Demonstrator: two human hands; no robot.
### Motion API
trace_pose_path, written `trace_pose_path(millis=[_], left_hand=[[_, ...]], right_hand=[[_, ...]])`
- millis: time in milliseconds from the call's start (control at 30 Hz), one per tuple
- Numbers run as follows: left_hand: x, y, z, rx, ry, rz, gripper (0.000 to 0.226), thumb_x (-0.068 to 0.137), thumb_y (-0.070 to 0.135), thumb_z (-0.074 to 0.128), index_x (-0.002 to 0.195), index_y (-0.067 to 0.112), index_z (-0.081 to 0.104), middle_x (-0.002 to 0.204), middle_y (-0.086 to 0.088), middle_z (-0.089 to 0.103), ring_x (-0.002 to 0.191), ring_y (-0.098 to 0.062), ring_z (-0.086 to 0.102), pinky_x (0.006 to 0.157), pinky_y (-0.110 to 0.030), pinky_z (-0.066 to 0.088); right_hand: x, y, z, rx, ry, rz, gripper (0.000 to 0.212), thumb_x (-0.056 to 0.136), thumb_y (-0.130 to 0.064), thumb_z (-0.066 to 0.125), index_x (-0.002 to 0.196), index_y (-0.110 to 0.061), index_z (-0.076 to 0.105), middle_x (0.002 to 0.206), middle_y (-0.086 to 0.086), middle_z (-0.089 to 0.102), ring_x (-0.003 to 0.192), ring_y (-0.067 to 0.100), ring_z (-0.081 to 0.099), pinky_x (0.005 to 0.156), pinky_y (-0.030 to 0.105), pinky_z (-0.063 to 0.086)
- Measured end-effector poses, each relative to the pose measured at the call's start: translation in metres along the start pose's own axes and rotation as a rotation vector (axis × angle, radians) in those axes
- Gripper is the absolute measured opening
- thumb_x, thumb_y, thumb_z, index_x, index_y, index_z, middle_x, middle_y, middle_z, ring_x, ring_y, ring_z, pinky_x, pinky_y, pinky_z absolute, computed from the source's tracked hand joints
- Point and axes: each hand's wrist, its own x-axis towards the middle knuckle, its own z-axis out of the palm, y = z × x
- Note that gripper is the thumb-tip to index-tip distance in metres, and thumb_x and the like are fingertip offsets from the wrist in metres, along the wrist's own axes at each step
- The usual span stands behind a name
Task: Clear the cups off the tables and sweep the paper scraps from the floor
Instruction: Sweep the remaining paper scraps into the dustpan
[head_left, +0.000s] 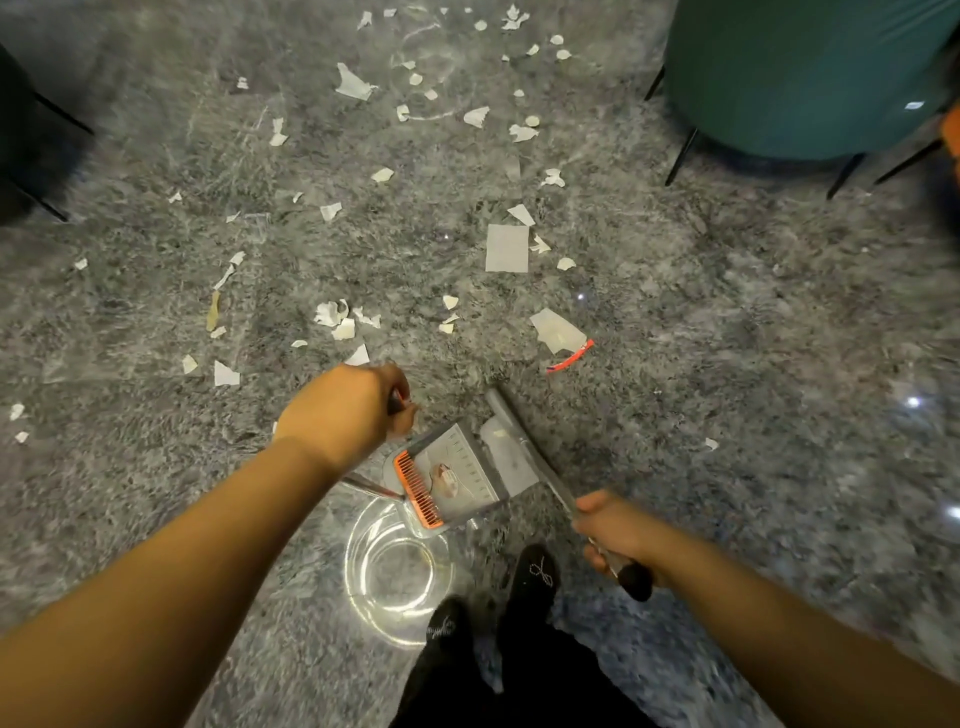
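- Two dark shoes (535, 577) are seen nearest the camera, just behind the dustpan (457, 470).
- The right hand (618, 535) is clenched round the broom handle (561, 493), to the right of the dustpan.
- The left hand (348, 405) is clenched round the dustpan handle (396, 401), just left of and above the pan.
- The grey dustpan, with an orange comb (418, 488) along its rear edge, is held low over the floor (727, 364); a few scraps lie inside it.
- The broom head (506, 410) is set at the pan's open mouth.
- White paper scraps (506, 248) are scattered over the grey floor beyond the dustpan.
- A teal chair (800, 78) stands far beyond, to the right.
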Motion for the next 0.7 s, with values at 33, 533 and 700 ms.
trace_pose_path(millis=[33,533,700], left_hand=[[0.002,-0.001,0.0,0.001,0.008,0.004,0.017,0.093,0.036,0.063,0.102,0.022,0.063,0.084,0.001,0.07,0.072,-0.017,0.066,0.066,-0.036,0.059],[0.025,-0.005,-0.023,-0.084,0.05,0.155,0.012,0.085,0.035,0.072,0.089,0.026,0.066,0.068,0.007,0.063,0.067,-0.016,0.064,0.062,-0.026,0.049],[0.048,0.032,-0.027,-0.071,0.06,0.287,0.013,0.084,0.031,0.074,0.092,0.022,0.069,0.073,-0.002,0.07,0.071,-0.022,0.066,0.061,-0.029,0.049]], right_hand=[[-0.001,-0.002,0.002,0.023,-0.028,0.012,0.023,0.1,-0.007,0.044,0.122,-0.014,0.041,0.076,0.011,0.051,0.043,0.013,0.045,0.038,0.019,0.036],[-0.046,0.0,0.014,0.33,0.012,-0.031,0.024,0.099,-0.009,0.047,0.122,-0.016,0.049,0.066,0.012,0.051,0.032,0.011,0.044,0.035,0.015,0.034],[-0.058,0.019,-0.008,0.502,0.144,-0.092,0.024,0.1,-0.012,0.047,0.123,-0.02,0.047,0.064,0.013,0.052,0.033,0.012,0.045,0.035,0.017,0.034]])
